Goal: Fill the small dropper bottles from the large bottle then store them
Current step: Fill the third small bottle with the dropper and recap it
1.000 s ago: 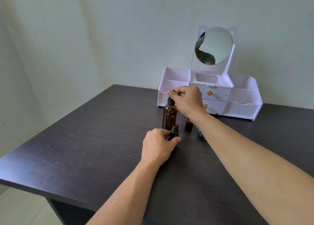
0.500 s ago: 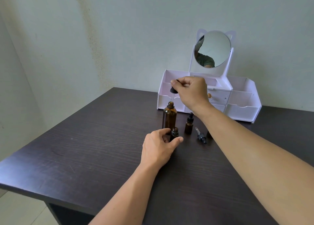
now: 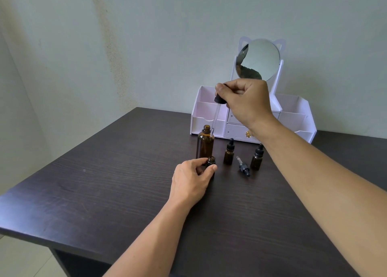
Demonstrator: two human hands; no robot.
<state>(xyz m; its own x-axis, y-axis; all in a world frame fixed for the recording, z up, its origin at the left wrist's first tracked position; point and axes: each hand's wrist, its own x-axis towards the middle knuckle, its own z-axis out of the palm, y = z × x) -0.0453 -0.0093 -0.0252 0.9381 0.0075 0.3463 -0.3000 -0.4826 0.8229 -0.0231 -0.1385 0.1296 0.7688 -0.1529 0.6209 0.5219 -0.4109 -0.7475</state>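
The right hand pinches the black bulb of a long dropper between thumb and curled fingers, and the glass tube hangs down from the grip with a slight tilt. Its tip is just beside the open neck of the large amber bottle, which stands directly under this grip. In front of that bottle, the left hand holds a small open bottle with thumb and fingers curled round it (only the neck shows). To the right of this grip stand two capped dropper bottles, with a loose small dropper lying between them on the dark table. Behind the raised hand is a white organizer with a round mirror.
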